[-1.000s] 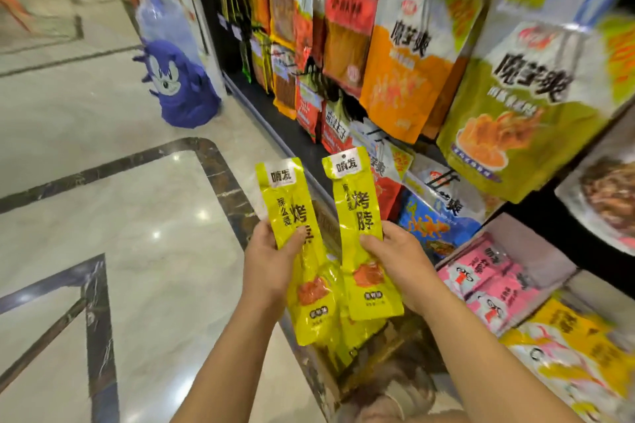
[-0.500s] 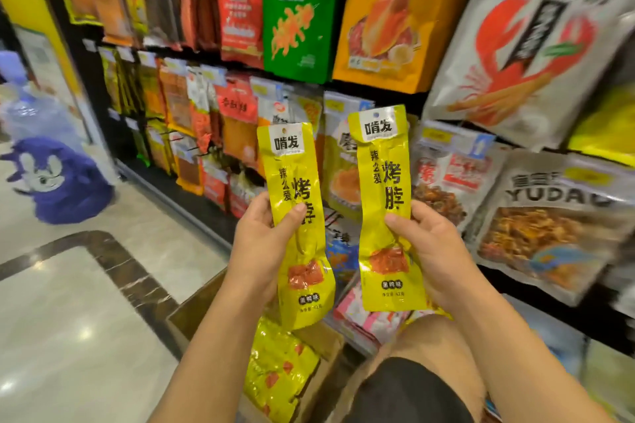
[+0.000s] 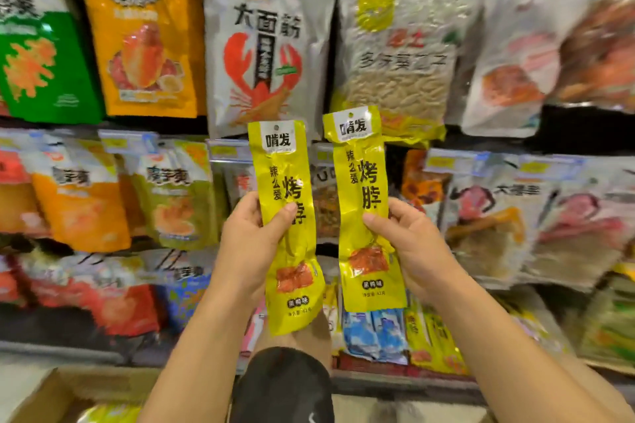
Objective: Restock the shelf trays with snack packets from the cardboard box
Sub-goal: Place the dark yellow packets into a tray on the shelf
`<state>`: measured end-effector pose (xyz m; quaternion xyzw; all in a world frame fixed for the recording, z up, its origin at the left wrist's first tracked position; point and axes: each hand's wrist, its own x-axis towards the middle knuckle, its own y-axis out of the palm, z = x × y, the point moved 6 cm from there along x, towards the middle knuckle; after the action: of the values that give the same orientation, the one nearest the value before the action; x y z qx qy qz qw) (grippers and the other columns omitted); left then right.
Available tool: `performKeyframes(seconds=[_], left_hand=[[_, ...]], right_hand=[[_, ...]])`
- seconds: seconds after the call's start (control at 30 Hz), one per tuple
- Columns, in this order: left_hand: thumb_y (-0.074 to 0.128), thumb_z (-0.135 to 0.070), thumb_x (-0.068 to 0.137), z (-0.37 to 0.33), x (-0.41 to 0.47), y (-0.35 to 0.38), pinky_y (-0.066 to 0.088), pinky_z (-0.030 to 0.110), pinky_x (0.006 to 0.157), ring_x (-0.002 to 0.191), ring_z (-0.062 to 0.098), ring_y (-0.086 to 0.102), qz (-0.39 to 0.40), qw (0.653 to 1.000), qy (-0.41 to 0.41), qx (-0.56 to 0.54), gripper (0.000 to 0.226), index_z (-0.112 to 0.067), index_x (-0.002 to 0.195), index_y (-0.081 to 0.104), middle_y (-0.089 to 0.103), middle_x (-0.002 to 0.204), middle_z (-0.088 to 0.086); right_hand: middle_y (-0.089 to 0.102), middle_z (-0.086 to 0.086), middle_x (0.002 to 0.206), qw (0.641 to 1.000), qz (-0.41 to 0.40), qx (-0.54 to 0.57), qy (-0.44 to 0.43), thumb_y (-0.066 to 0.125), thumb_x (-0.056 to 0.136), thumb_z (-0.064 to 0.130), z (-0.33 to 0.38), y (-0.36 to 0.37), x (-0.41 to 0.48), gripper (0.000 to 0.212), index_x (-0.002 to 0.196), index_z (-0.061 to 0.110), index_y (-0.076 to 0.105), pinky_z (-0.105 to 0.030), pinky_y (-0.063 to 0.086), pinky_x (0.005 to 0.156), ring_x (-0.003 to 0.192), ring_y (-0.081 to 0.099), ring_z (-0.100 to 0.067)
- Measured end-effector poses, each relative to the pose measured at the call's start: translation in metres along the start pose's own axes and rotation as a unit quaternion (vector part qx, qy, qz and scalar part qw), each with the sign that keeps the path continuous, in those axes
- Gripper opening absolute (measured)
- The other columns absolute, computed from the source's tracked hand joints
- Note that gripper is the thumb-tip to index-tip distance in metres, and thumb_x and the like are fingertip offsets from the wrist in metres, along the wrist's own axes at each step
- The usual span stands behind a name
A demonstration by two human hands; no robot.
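Left hand (image 3: 252, 244) and right hand (image 3: 417, 247) each pinch one yellow snack packet (image 3: 287, 216) upright at mid-length before the shelf (image 3: 395, 376); light, limp, slick foil (likely), so grip mid-body

A shop: hanging snack bags (image 3: 264, 41) crowd shelves fronted with price tags (image 3: 226, 151).
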<state>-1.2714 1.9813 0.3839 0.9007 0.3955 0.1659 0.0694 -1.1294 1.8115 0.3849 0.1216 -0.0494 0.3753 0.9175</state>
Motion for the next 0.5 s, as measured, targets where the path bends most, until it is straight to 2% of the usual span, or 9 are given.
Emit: performKeyframes(seconds=[0.07, 0.2, 0.27, 0.4, 0.5], left_hand=[[0.066, -0.008, 0.094, 0.010, 0.000, 0.028, 0.059, 0.049, 0.082, 0.099, 0.030, 0.072, 0.027, 1.000, -0.015, 0.000, 0.019, -0.016, 0.110, 0.066, 0.076, 0.107, 0.006], [0.067, -0.008, 0.093, 0.036, 0.000, 0.079, 0.060, 0.047, 0.081, 0.096, 0.029, 0.073, 0.076, 0.996, -0.042, 0.017, 0.019, -0.015, 0.110, 0.065, 0.077, 0.105, 0.007], [0.068, -0.009, 0.093, 0.050, -0.002, 0.103, 0.060, 0.042, 0.074, 0.092, 0.026, 0.073, 0.095, 0.993, -0.056, 0.026, 0.020, -0.015, 0.112, 0.064, 0.077, 0.103, 0.007], [0.068, -0.007, 0.093, 0.084, -0.012, 0.146, 0.058, 0.031, 0.058, 0.077, 0.017, 0.074, 0.129, 0.987, -0.095, 0.024, 0.018, -0.015, 0.109, 0.064, 0.078, 0.096, 0.005], [0.067, -0.007, 0.093, 0.115, -0.020, 0.172, 0.061, 0.035, 0.068, 0.084, 0.020, 0.074, 0.151, 0.980, -0.129, 0.033, 0.021, -0.013, 0.113, 0.065, 0.078, 0.099, 0.005]], right_hand=[[0.075, -0.016, 0.111, 1.000, -0.023, -0.009, -0.005, 0.065, 0.092, 0.008, 0.000, -0.027, -0.008, 0.019, 0.110, 0.010, 0.072, -0.047, 0.057, 0.086, 0.098, 0.071, -0.030], [0.076, -0.014, 0.109, 0.997, -0.080, -0.013, -0.003, 0.066, 0.093, 0.007, -0.007, -0.082, -0.026, 0.018, 0.103, 0.017, 0.076, -0.048, 0.055, 0.089, 0.095, 0.072, -0.028], [0.076, -0.013, 0.109, 0.994, -0.111, -0.024, -0.003, 0.065, 0.094, 0.005, -0.011, -0.108, -0.036, 0.018, 0.107, 0.013, 0.074, -0.049, 0.053, 0.094, 0.098, 0.070, -0.028], [0.077, -0.011, 0.105, 0.986, -0.165, -0.029, 0.019, 0.065, 0.093, 0.004, -0.030, -0.159, -0.056, 0.017, 0.106, 0.012, 0.074, -0.048, 0.052, 0.093, 0.093, 0.070, -0.026], [0.077, -0.011, 0.107, 0.978, -0.200, -0.038, 0.041, 0.066, 0.093, 0.004, -0.051, -0.196, -0.069, 0.019, 0.107, 0.013, 0.074, -0.049, 0.052, 0.097, 0.098, 0.071, -0.027]])
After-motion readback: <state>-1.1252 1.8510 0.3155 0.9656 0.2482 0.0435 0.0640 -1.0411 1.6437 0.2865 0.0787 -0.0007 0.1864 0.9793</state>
